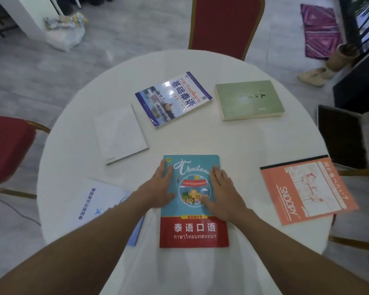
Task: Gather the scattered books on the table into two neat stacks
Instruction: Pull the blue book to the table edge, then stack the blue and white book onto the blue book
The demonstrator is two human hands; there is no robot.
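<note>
Several books lie scattered on a round white table (pixel 73 167). A teal and red Thailand book (pixel 194 228) lies flat at the front middle. My left hand (pixel 159 188) rests flat on its left edge and my right hand (pixel 222 192) lies flat on its right side, fingers spread. A white and blue booklet (pixel 94 203) sits at front left, partly under my left forearm. A plain white book (pixel 120 135) lies left of centre. Behind it are a blue Thai textbook (pixel 174 97) and a green book (pixel 248 100). An orange Snoopy notebook (pixel 307 188) lies at right.
Red chairs stand behind the table (pixel 224 24) and at its left (pixel 6 150). A dark open box (pixel 339 135) sits off the right edge. A plastic bag (pixel 64 33), a patterned rug (pixel 320 28) and slippers (pixel 313 76) lie on the floor.
</note>
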